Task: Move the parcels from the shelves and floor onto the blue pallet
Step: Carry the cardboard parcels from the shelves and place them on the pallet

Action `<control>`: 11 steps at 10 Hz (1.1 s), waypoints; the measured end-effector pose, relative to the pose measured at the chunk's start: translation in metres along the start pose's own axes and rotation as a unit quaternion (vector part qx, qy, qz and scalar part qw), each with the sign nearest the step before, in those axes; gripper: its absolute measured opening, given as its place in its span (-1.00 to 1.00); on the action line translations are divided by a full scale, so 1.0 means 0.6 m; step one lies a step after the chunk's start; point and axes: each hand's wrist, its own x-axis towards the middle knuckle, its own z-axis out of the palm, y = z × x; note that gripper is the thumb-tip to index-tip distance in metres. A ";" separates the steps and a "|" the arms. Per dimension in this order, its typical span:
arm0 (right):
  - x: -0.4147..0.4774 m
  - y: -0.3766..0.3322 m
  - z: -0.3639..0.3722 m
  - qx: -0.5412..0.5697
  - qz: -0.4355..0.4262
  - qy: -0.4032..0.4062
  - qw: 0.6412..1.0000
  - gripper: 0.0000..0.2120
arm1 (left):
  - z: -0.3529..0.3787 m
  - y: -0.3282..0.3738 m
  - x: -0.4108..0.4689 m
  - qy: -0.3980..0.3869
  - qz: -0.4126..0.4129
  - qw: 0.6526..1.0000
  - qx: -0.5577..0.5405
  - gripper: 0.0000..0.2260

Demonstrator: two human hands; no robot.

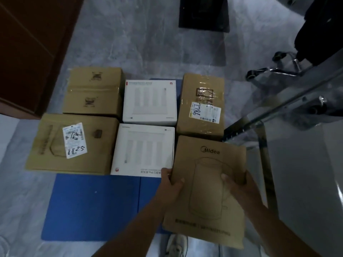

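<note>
I hold a brown kettle box (207, 184) printed with a kettle outline over the right front of the blue pallet (92, 206). My left hand (169, 182) grips its left edge and my right hand (239, 186) its top face near the right edge. Several parcels stand on the pallet in two rows. A brown box (92, 91), a white box (150, 100) and a taped brown box (201, 104) form the back row. A labelled brown box (72, 143) and a second white box (143, 150) stand in front.
A metal shelf frame (263, 130) stands to the right, close to the kettle box. Behind it is an office chair base (274, 69). A dark wooden cabinet (31, 49) is at the left, a black object (203, 14) at the back. My shoe (176, 245) shows below.
</note>
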 end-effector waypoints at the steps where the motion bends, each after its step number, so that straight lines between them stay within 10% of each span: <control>1: 0.058 -0.002 0.003 -0.006 0.014 -0.005 1.000 -0.13 | 0.012 -0.003 0.033 -0.005 0.000 1.000 -0.005 -0.68; 6: 0.144 0.014 0.044 -0.034 0.045 -0.033 0.998 -0.13 | 0.042 -0.033 0.063 0.065 0.004 0.997 0.050 -0.45; 7: 0.095 -0.010 0.084 -0.152 0.066 0.064 0.984 -0.13 | 0.049 -0.001 0.044 0.077 0.000 0.995 0.068 -0.53; 9: -0.010 -0.122 0.144 -0.191 -0.018 -0.088 0.977 -0.54 | 0.031 0.135 -0.013 0.068 0.061 0.989 0.115 -0.72; 11: -0.169 -0.411 0.002 -0.249 -0.221 -0.104 0.937 -0.44 | -0.071 0.401 -0.179 0.091 0.141 0.968 0.187 -0.38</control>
